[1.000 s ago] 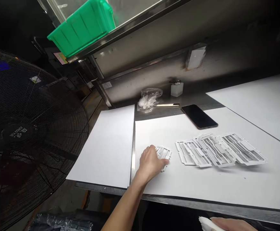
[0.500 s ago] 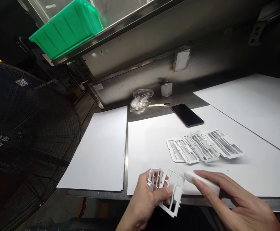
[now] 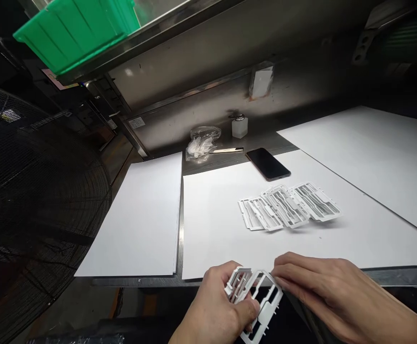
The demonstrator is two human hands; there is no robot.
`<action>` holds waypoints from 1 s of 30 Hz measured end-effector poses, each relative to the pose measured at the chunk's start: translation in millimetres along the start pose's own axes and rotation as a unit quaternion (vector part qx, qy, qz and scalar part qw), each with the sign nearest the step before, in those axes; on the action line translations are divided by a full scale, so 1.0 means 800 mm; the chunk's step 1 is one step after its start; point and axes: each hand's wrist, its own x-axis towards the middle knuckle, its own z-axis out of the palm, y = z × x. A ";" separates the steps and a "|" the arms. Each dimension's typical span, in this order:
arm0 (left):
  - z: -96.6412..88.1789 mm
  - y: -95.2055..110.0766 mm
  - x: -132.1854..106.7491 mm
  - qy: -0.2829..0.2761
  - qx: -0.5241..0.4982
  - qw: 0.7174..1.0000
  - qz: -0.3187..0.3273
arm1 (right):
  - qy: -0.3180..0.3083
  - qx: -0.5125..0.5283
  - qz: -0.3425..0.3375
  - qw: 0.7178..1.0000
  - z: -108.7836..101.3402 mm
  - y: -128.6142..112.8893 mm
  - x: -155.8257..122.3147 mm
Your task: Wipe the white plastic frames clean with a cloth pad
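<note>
My left hand is closed around several thin white plastic frames with slots and small side tabs. They are held above the table's front edge, fanned apart, with the thumb pressing on the front one. My right hand is at the upper right edge of that front frame, back of the hand up, its fingers pressed together. Whatever is in its fingers is hidden from view. On the white sheet beyond lies an overlapping row of similar white plastic frames.
A black phone lies behind the row of frames. Farther back are a clear plastic bag, a pen-like stick and a small white bottle. White sheets cover the left side. A large fan stands left; a green bin sits overhead.
My right hand has turned over and come against the frame's edge; the white handheld tool seen in it before is now hidden. The view has shifted slightly, and the left hand keeps its hold.
</note>
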 end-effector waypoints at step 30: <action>-0.006 -0.022 0.005 -0.036 -0.080 0.996 -0.012 | -0.055 0.009 0.027 0.998 0.032 0.020 -0.035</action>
